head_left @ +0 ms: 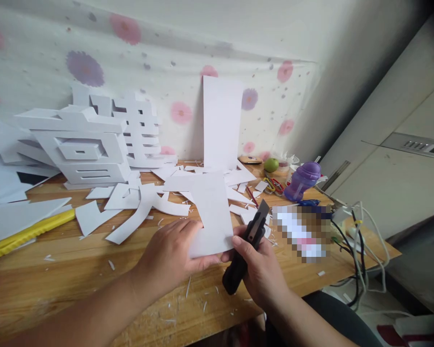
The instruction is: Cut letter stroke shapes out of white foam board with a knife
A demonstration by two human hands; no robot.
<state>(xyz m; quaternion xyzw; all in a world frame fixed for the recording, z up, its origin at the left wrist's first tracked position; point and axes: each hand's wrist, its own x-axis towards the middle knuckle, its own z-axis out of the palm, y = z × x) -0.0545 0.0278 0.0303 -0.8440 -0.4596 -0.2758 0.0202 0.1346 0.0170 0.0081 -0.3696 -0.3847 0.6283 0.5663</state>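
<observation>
My left hand (pixel 177 250) is closed on the lower left edge of a white foam board piece (pixel 213 212), thumb and fingers on either side of it. In my right hand (pixel 262 262) is a black utility knife (pixel 244 255), its blade out and pointing up and away. Fingers of the right hand also reach the board's lower right corner. Behind the held piece, a tall white board (pixel 222 123) leans upright against the wall. White offcuts (pixel 133 212) lie around it on the wooden table.
Built-up white cut-out shapes (pixel 81 149) stand at the back left. A yellow utility knife (pixel 32 233) lies at the left. Toward the right are a purple bottle (pixel 303 180), scissors (pixel 274 185), a green fruit (pixel 271 165) and cables (pixel 361 255) by the table's edge (pixel 392 251).
</observation>
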